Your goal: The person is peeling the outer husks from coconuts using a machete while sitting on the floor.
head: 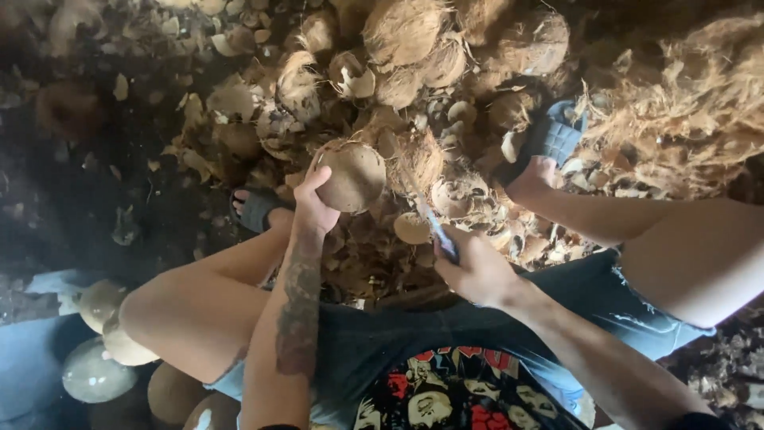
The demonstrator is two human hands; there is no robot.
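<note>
Left hand (312, 209) is up front w/ fingers wrapped round the near side of a coconut (354, 177), holding it just above the heap; thumb sticks up along its left edge. The coconut is round, brown, mostly stripped, w/ a fringe of fibre along its top and right side. Right hand (476, 267) is closed tight round the handle of a knife (434, 223); blade is blurred, angled up-left toward the coconut's lower right, tip close by it but contact can't be made out. Both forearms come in from the bottom, left one tattooed.

The person sits w/ knees spread, in dark shorts, a foot in a dark sandal (259, 209) on the left and one in a blue sandal (555, 137) upper right. Ground between the legs is covered in shell pieces (469, 199) and husk scraps. Unpeeled coconuts (406, 32) pile up at top centre, loose husk fibre (684, 103) at right. Peeled, pale coconuts (95, 370) lie bottom left, beside the left thigh.
</note>
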